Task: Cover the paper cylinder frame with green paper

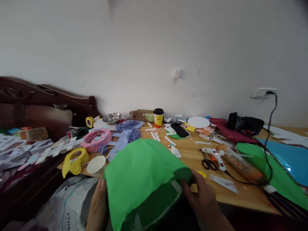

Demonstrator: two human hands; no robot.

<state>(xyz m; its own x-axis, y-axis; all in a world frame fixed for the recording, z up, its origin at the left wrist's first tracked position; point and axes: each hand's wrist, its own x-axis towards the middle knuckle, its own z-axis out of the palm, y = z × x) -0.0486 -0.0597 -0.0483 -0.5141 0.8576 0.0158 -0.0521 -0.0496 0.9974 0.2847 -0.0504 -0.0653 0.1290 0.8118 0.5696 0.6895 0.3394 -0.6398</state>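
A large sheet-like piece of green paper (144, 173), bent into a rounded hollow shape with its lower side open, is held between my hands in front of the table's edge. My left hand (98, 200) presses against its left side, fingers partly hidden behind it. At the right, my right hand (203, 194) pinches the paper's folded rim between thumb and fingers. Inside the hollow, whitish strips show along the edge. Beyond the paper, a small white glue bottle (175, 151) lies on the wooden table (190, 154).
Black-handled scissors (209, 163) and a corded glue gun (219, 158) lie to the right, near a clear set square (223, 183). A yellow cup (158, 118) with a black lid stands at the back. Pink ring (96, 139), yellow ring (75, 158) and white bowl (96, 165) are left.
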